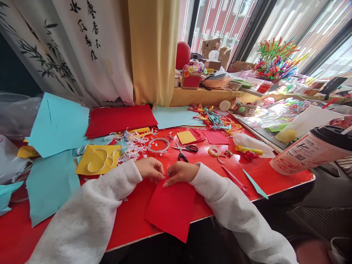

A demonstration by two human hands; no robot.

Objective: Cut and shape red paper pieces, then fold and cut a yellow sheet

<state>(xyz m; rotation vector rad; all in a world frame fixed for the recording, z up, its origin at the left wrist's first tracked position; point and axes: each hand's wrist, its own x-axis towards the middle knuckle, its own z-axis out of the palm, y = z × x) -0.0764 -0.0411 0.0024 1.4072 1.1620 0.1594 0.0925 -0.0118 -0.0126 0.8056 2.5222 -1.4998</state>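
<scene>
A sheet of red paper [172, 209] hangs partly over the front edge of the red table, its top edge between my two hands. My left hand [150, 169] pinches that edge from the left, thumb and fingers together. Right beside it, my right hand [181, 172] grips the same edge, with the thumb lying on the sheet. The fingertips nearly meet. Just beyond my hands lie scissors [185, 148] with black handles, their blades apart. A roll of tape [158, 145] rests to the left of them.
White paper scraps [133, 146] litter the table's left middle. Blue sheets [53, 183] and a yellow sheet [97, 159] lie left. A tilted drink cup [308, 152] stands at the right edge, near a glue stick [249, 150] and pink tweezers [235, 179]. Red sheets [121, 118] lie behind.
</scene>
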